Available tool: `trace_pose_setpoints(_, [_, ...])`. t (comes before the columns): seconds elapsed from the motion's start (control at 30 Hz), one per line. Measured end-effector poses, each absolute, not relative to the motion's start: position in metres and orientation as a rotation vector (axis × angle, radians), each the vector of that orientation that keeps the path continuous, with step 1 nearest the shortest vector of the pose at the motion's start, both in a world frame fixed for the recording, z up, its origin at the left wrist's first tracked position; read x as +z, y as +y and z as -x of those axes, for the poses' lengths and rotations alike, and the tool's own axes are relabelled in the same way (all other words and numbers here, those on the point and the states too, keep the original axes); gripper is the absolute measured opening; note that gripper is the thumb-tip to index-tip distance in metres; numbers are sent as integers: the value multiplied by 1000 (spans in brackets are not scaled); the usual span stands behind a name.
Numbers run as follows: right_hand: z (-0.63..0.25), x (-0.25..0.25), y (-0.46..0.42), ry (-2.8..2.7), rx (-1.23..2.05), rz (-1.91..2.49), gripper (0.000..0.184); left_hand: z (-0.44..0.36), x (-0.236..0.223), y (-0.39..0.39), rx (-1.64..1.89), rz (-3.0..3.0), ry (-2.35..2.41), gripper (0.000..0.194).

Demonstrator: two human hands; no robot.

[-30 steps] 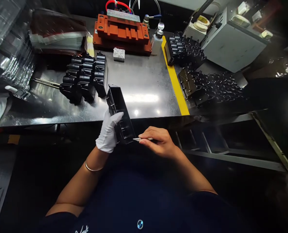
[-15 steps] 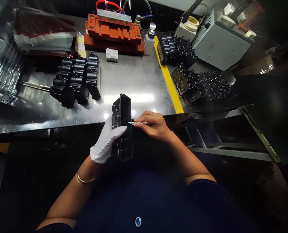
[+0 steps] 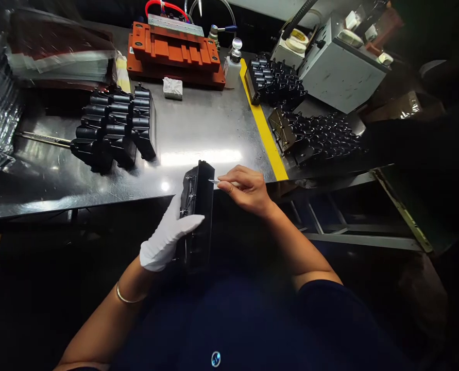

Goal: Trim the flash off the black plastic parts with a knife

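My left hand (image 3: pixel 166 232), in a white glove, grips a black plastic housing (image 3: pixel 203 198) from its left side. The thumb lies across the front, and the other fingers are hidden behind. The housing is held upright, ribbed and studded on its left face, just off the bench's front edge. My bare right hand (image 3: pixel 247 188) pinches a small knife (image 3: pixel 213 181) with a thin, pale, pointed blade. Its tip is at the right edge of the housing, in the upper part; whether it touches I cannot tell. Most of the knife's handle is hidden in the fingers.
On the metal bench (image 3: pixel 198 129) a stack of black housings (image 3: pixel 115 126) stands at left, more black parts (image 3: pixel 322 134) at right beyond yellow tape (image 3: pixel 266 136). Behind are an orange fixture (image 3: pixel 175 51), a white block (image 3: pixel 172 88), a pump bottle (image 3: pixel 233 67) and a grey box (image 3: pixel 333 67).
The knife tip has shifted from the middle of the housing to higher up its right edge. The housing is tilted slightly to the right and sits a little lower. The camera view has moved slightly.
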State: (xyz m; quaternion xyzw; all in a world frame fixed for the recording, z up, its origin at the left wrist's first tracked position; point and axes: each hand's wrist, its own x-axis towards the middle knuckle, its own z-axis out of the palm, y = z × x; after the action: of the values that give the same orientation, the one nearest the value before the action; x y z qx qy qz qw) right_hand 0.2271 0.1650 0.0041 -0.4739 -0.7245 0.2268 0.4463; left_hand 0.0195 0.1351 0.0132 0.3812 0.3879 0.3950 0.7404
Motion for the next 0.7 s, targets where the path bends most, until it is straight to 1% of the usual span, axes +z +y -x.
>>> trace_pose_setpoints(0.2, [-229, 0, 169, -1827, 545, 1177, 16, -13, 9, 134, 809, -905, 822, 49])
trace_pose_setpoints(0.4, [-224, -6, 168, -1825, 519, 1132, 15, -10, 2, 132, 837, -885, 855, 47])
trace_pose_setpoints(0.57, [-224, -13, 174, -1839, 533, 1166, 17, -7, 1, 128, 799, -861, 883, 46])
trace_pose_setpoints(0.63, [-229, -16, 181, -1806, 486, 1218, 18, -4, 2, 123, 717, -863, 885, 53])
trace_pose_setpoints(0.7, [-236, -17, 187, -1740, 414, 1273, 19, -1, 2, 117, 611, -870, 835, 66])
